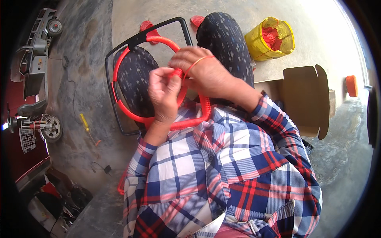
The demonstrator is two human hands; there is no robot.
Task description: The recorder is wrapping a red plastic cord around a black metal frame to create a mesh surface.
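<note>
A black frame (139, 39) with a rounded ring wrapped in red-orange cord (193, 120) leans across my lap. My left hand (164, 95) is closed, its thumb and fingers pinching a bunch of red cord (177, 73) over the middle of the ring. Beside it, touching or nearly so, my right hand (206, 73) bends over the same spot, its fingers blurred by motion. A strand of the cord loops over the back of that hand. The right fingertips are hidden.
At the far right stands a yellow bucket-shaped bag (254, 41) holding red material (271, 37). Nearer lies an open cardboard box (305, 99). A yellow-handled tool (84, 122) and a black cable (74, 93) lie on the floor at left, near a parked vehicle (39, 65) with a basket.
</note>
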